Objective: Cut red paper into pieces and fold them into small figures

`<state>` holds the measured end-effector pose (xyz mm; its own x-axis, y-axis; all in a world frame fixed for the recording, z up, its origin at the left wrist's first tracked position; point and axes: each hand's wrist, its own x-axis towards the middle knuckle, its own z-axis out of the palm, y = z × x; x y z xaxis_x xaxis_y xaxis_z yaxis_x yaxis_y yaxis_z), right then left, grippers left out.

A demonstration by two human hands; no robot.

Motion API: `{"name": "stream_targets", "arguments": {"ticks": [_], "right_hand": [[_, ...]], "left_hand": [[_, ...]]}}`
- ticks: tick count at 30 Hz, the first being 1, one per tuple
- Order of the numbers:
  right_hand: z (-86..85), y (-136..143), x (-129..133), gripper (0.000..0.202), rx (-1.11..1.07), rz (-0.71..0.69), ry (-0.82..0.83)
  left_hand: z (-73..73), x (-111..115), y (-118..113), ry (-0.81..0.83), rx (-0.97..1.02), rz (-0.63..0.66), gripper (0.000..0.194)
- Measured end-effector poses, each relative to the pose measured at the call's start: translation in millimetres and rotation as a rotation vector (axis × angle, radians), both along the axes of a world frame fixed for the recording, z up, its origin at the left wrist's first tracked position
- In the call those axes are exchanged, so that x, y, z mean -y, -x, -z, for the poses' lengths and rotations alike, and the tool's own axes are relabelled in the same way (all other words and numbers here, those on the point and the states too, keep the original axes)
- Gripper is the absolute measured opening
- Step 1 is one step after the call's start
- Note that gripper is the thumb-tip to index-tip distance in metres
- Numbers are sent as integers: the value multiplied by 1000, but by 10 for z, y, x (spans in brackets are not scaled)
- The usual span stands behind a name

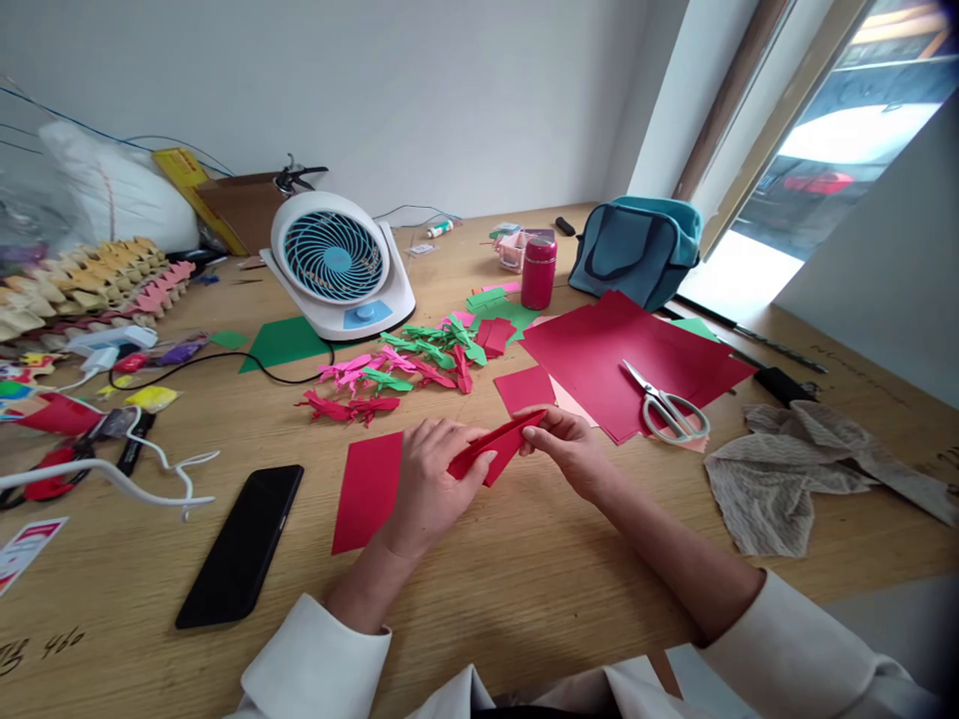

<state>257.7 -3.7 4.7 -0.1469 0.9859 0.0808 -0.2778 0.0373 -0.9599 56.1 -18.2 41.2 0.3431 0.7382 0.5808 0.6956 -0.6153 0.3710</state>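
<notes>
the folded red paper [495,449] sits between both hands near the table's [524,579] front edge. the left hand [431,479] pinches its lower end, and the right hand [569,449] pinches its upper tip.

Looks like a home craft corner, a spare room made into my paper-folding desk. I sit at a plain wooden table [524,599] pushed against a bare white wall, with a window on the right. Coloured paper sheets [621,350] lie spread out, scissors [666,404] on them, and a scatter of small folded paper figures [397,369] in pink, green and red; more folded pieces [90,275] are stacked far left. Household stuff sits mixed in: a desk fan [337,262], a thermos [537,272], a teal bag [640,250], a phone [244,544], a cloth [786,474].
</notes>
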Motion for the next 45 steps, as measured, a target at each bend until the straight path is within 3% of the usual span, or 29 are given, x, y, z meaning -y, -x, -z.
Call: {"name": "stream_targets", "arguments": {"ticks": [6, 10, 19, 30, 36, 45], "right_hand": [[-26, -21, 10, 30, -46, 8, -4], [-29, -42, 0, 28, -93, 27, 25], [-7, -27, -2, 27, -47, 21, -16], [-25, -73, -32, 22, -51, 84, -32], [46, -98, -72, 22, -118, 59, 2], [22, -80, -64, 22, -162, 82, 50]], "left_hand": [[-180, -53, -66, -63, -165, 17, 16], [-137, -105, -82, -9, -124, 42, 19], [-43, -103, -86, 165, 66, 26, 2], [-202, -169, -166, 189, -14, 17, 8], [-203, -148, -176, 203, 8, 20, 8], [-212, -113, -143, 179, -57, 11, 8]]}}
